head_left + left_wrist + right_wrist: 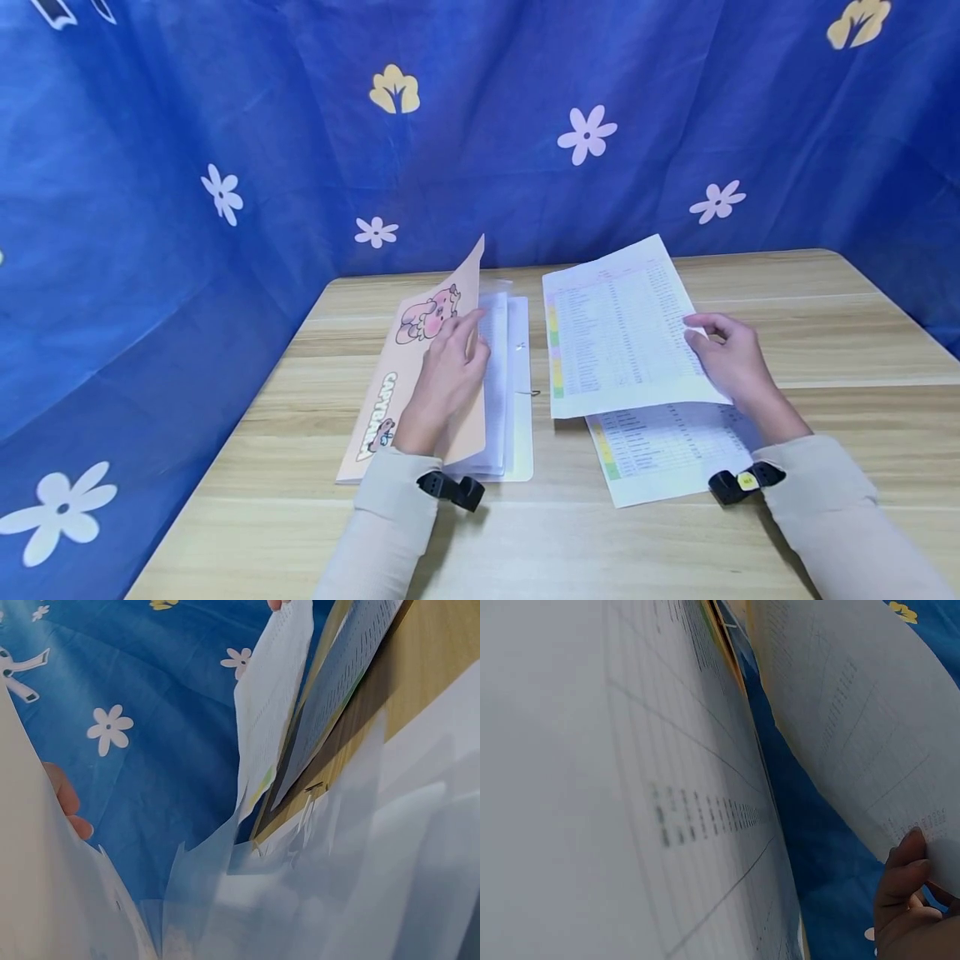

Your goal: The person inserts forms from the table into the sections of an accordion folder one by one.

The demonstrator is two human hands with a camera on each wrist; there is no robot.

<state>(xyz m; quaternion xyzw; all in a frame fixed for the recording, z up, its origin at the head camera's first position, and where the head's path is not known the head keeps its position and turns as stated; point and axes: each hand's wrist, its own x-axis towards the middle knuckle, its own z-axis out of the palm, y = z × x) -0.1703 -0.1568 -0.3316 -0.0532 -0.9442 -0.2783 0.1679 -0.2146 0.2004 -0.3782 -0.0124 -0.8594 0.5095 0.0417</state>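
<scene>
On the left part of the table point(285, 517), before a blue curtain point(262, 125), we find the capybara folder point(522, 442), with its front cover point(408, 358) raised at a slant. The person's left hand point(446, 375) rests on the outer face of this cover; its fingers are rather straight, and their tips pass beyond the free edge. From the left wrist we see none of them on the inner face, so we judge that they steady the cover without pinching it, probably in order that the inside remains reachable. Just right of the cover's edge we see clear plastic pockets point(497, 392), whose edges stand up loosely.

Further right, the upper printed sheet point(626, 333) is lifted above the table, its coloured strip turned towards the folder. Under it, partly covered, the lower printed sheet point(667, 450) lies on the table. At the far right, the right hand point(738, 362) grasps the upper sheet by its right edge, between thumb and fingers; we suppose this place is chosen because it leaves the side nearest the folder free.
</scene>
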